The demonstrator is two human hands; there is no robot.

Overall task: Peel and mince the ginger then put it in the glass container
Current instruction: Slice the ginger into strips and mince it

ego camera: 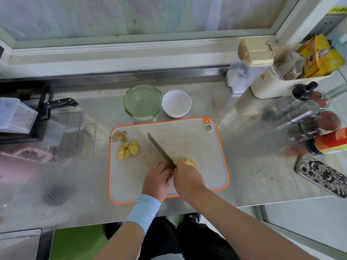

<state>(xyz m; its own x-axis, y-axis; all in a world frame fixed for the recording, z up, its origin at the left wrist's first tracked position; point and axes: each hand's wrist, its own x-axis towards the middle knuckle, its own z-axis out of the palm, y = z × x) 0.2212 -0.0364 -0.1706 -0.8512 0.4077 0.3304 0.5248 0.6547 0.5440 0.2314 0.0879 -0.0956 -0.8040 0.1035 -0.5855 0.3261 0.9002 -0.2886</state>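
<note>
1 lidded glass container (142, 102) stands beside a bowl (176, 112).

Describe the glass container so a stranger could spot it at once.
Find the orange-rimmed cutting board on the steel counter. Just behind its far edge stand two round vessels; the glass container is the left one. It has a see-through green clip lid, unlike the open white bowl beside it.

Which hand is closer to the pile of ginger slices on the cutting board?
Left. The left hand lies nearer the person and right of the ginger slices, apart from them; the right hand is farther right, beyond the knife.
</note>
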